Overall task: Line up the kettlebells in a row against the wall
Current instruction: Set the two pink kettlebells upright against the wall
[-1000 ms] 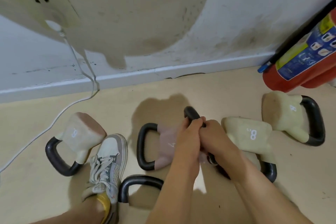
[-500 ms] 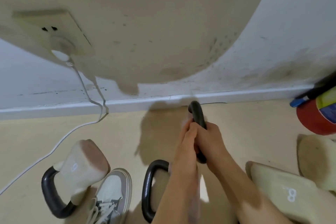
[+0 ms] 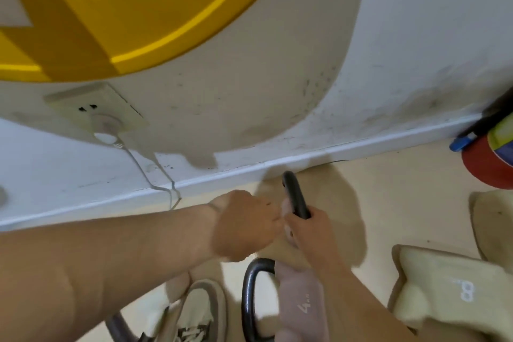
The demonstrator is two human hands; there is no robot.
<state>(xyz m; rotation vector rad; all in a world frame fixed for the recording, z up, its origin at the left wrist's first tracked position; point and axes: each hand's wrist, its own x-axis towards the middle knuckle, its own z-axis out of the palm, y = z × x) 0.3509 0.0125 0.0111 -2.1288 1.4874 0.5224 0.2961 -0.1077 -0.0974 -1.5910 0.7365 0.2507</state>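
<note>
My right hand [image 3: 309,233] is closed around the black handle of a pink kettlebell [image 3: 294,193], held just in front of the white baseboard [image 3: 222,175]. My left hand [image 3: 244,223] is curled against the same kettlebell beside the handle, touching my right hand. Both hands hide most of its body. A second pink kettlebell marked 4 [image 3: 304,305] lies on the floor below my hands. A cream kettlebell marked 8 [image 3: 449,286] lies at the lower right, and another cream one [image 3: 494,219] sits behind it.
A red fire extinguisher [image 3: 488,161] stands at the right by the wall. A wall socket [image 3: 94,108] has a white cable [image 3: 155,172] hanging to the floor. My shoe [image 3: 194,311] is at the bottom, with a dark kettlebell handle [image 3: 122,327] beside it.
The held kettlebell has moved from among the others toward the baseboard. My view tilted up the wall. My left forearm now reaches in from the left.
</note>
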